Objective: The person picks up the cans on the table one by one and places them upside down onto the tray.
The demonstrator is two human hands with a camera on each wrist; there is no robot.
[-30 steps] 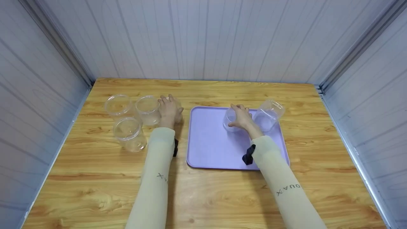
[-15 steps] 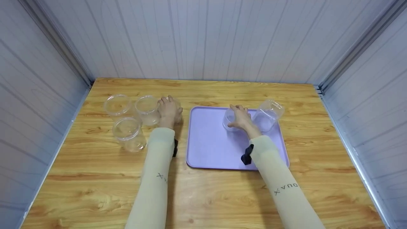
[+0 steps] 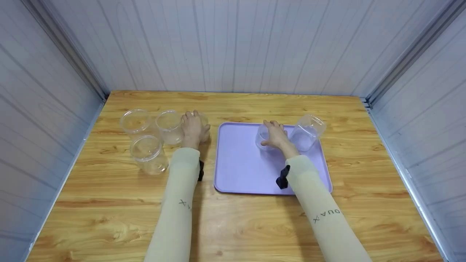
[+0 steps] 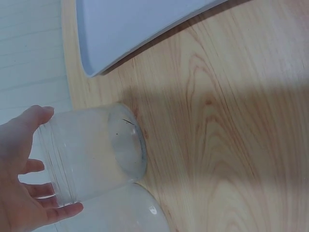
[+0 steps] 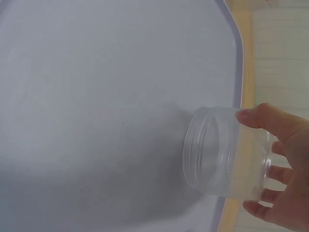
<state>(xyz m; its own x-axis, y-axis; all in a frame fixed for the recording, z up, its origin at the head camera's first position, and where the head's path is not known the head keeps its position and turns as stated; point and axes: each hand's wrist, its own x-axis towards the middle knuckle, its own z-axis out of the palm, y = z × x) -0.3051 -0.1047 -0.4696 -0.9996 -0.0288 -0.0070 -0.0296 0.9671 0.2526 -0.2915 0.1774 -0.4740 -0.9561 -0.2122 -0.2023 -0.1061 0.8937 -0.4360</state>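
Observation:
My left hand (image 3: 193, 128) grips a clear plastic jar (image 4: 91, 154) at its threaded rim, thumb on one side and fingers on the other. That jar stands upright on the wooden table, just left of the purple tray (image 3: 240, 163). On the tray, my right hand (image 3: 278, 136) holds a second clear jar (image 5: 212, 150) from above. Its threaded rim faces down against the tray, and thumb and fingers spread around its upper end. Right beside this hand, another clear container (image 3: 308, 133) stands on the tray, its squarish end up.
Left of my left hand, three more clear jars stand close together: a back left jar (image 3: 135, 122), a back middle jar (image 3: 169, 127) and a front jar (image 3: 149, 154). Pale panel walls (image 3: 233, 47) enclose the table (image 3: 233, 225) at the back and sides.

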